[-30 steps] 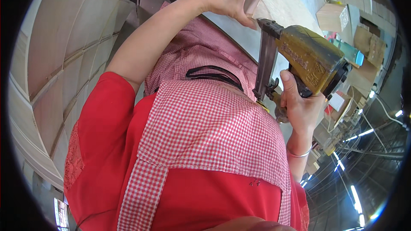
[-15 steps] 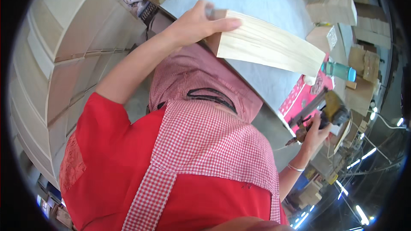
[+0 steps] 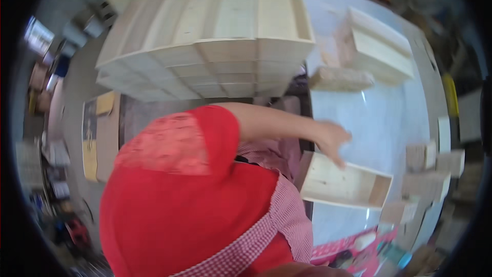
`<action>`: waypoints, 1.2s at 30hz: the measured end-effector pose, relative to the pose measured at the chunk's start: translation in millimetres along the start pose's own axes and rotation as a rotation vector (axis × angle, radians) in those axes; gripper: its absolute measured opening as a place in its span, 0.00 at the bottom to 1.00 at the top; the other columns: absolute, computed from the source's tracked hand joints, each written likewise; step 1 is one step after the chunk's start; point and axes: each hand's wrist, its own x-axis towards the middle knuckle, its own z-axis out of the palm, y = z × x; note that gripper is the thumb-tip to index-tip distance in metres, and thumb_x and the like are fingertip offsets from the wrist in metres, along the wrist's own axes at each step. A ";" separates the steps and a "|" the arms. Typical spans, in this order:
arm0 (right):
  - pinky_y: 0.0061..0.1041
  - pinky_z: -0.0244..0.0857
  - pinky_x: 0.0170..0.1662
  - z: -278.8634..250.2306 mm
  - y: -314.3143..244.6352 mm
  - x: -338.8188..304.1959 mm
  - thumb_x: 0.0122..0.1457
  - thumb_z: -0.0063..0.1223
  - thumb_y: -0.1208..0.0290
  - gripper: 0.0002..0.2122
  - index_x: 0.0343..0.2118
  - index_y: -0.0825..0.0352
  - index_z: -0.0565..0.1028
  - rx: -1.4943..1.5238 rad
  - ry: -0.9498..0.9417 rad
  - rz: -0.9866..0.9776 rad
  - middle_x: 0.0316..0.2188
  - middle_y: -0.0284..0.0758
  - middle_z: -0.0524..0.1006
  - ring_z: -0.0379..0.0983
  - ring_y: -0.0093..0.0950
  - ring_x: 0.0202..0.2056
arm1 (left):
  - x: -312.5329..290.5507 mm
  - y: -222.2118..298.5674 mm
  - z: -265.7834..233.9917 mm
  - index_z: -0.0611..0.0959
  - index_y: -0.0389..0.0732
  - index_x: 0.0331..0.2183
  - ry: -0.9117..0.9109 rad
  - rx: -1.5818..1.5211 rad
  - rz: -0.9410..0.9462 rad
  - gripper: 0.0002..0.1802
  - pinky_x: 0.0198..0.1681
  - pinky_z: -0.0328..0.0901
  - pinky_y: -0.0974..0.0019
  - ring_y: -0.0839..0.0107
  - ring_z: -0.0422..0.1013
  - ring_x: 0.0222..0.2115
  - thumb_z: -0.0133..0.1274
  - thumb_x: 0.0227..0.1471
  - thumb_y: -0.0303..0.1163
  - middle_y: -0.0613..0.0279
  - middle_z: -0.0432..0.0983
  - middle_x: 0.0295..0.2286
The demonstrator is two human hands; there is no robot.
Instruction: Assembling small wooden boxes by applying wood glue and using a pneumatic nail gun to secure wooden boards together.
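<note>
My left hand [image 3: 332, 141] reaches over the table from the left, blurred, its thumb and fingers apart. A fingertip is at the rim of a pale wooden box [image 3: 338, 182], and I cannot tell whether it touches. The box lies with its open side up, showing a bare inside, near the table's edge beside my apron. My right hand is out of the picture.
Stacked wooden boxes [image 3: 225, 51] stand left of the white table [image 3: 364, 118]. A larger open box [image 3: 376, 46] and a wood block [image 3: 341, 79] are at its far end. Wood pieces [image 3: 423, 169] lie right; a pink patterned cloth [image 3: 333, 246] and teal bottle [image 3: 394, 254] lie near.
My view has swung left. The box was tilted up in my left hand; now it lies open side up, the hand loosened. My right hand, which held a nail gun, has left the picture.
</note>
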 end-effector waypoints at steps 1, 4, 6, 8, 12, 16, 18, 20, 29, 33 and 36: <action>0.40 0.69 0.49 -13.3 -47.1 -17.9 0.55 0.58 0.60 0.28 0.50 0.80 0.70 -0.146 -0.353 0.682 0.45 0.57 0.76 0.75 0.49 0.45 | 5.8 0.8 8.7 0.77 0.29 0.46 -0.090 0.045 0.042 0.38 0.47 0.67 0.49 0.42 0.73 0.43 0.61 0.44 0.54 0.41 0.77 0.41; 0.39 0.71 0.46 6.9 56.9 36.3 0.56 0.58 0.61 0.25 0.47 0.81 0.71 0.484 0.623 -0.722 0.37 0.54 0.78 0.75 0.49 0.40 | 45.1 38.9 39.8 0.81 0.31 0.40 -0.240 0.148 0.016 0.26 0.44 0.68 0.48 0.42 0.74 0.41 0.58 0.45 0.43 0.42 0.79 0.36; 0.39 0.71 0.45 1.2 20.2 33.1 0.57 0.58 0.61 0.24 0.46 0.80 0.71 0.345 0.452 -0.169 0.35 0.53 0.78 0.75 0.49 0.39 | 34.1 29.5 35.2 0.83 0.33 0.37 -0.055 0.087 -0.004 0.20 0.43 0.68 0.48 0.44 0.74 0.40 0.56 0.45 0.38 0.43 0.79 0.35; 0.38 0.71 0.42 -36.5 -12.5 36.8 0.58 0.57 0.59 0.24 0.44 0.80 0.72 -0.088 -0.041 0.893 0.32 0.51 0.78 0.75 0.48 0.36 | 13.7 32.8 30.4 0.83 0.34 0.36 0.057 0.053 -0.029 0.18 0.42 0.68 0.48 0.44 0.74 0.39 0.55 0.45 0.36 0.43 0.79 0.34; 0.39 0.71 0.37 -33.2 -39.3 108.1 0.59 0.57 0.58 0.22 0.43 0.77 0.73 0.266 0.128 0.684 0.31 0.48 0.78 0.76 0.46 0.33 | -75.5 53.3 -24.7 0.81 0.35 0.34 0.597 -0.042 -0.001 0.14 0.40 0.68 0.49 0.45 0.75 0.35 0.52 0.50 0.36 0.41 0.77 0.32; 0.37 0.72 0.38 9.0 -22.2 126.4 0.59 0.58 0.59 0.21 0.45 0.75 0.73 0.176 0.084 0.502 0.31 0.47 0.78 0.76 0.43 0.34 | -245.8 51.3 -75.0 0.81 0.37 0.32 1.226 0.171 -0.187 0.16 0.38 0.68 0.51 0.48 0.74 0.31 0.46 0.57 0.40 0.44 0.76 0.30; 0.36 0.72 0.38 33.5 -16.1 125.4 0.58 0.59 0.61 0.21 0.46 0.74 0.73 0.081 0.073 0.425 0.32 0.46 0.78 0.77 0.42 0.34 | -355.4 42.1 -96.1 0.83 0.42 0.35 1.243 0.185 -0.433 0.15 0.29 0.69 0.67 0.78 0.73 0.25 0.49 0.62 0.42 0.69 0.77 0.26; 0.35 0.73 0.38 57.6 -20.2 133.1 0.58 0.60 0.62 0.21 0.47 0.73 0.73 -0.014 0.067 0.345 0.32 0.44 0.79 0.77 0.40 0.34 | -432.7 74.6 -96.8 0.79 0.42 0.48 1.670 -0.320 -0.455 0.19 0.39 0.74 0.66 0.73 0.78 0.35 0.52 0.60 0.43 0.65 0.81 0.38; 0.43 0.72 0.41 85.0 -92.6 193.9 0.57 0.61 0.53 0.27 0.51 0.70 0.72 0.331 -0.072 0.288 0.36 0.44 0.79 0.77 0.43 0.35 | -719.6 -13.0 -76.7 0.74 0.35 0.53 2.026 -0.691 -0.509 0.26 0.47 0.73 0.58 0.63 0.78 0.41 0.56 0.57 0.39 0.53 0.78 0.43; 0.42 0.72 0.43 89.1 -109.9 197.4 0.58 0.59 0.55 0.26 0.53 0.70 0.71 0.316 -0.126 0.295 0.38 0.45 0.79 0.77 0.42 0.37 | -799.6 -84.5 -72.6 0.74 0.35 0.52 1.860 -0.990 -0.560 0.26 0.47 0.73 0.59 0.64 0.78 0.41 0.55 0.57 0.40 0.53 0.79 0.42; 0.40 0.71 0.44 97.7 -129.3 201.6 0.59 0.59 0.57 0.26 0.54 0.70 0.70 0.310 -0.156 0.309 0.39 0.45 0.79 0.77 0.42 0.39 | -824.1 -120.2 -78.1 0.74 0.35 0.52 1.478 -1.357 -0.332 0.26 0.47 0.73 0.60 0.65 0.78 0.40 0.55 0.57 0.41 0.53 0.80 0.42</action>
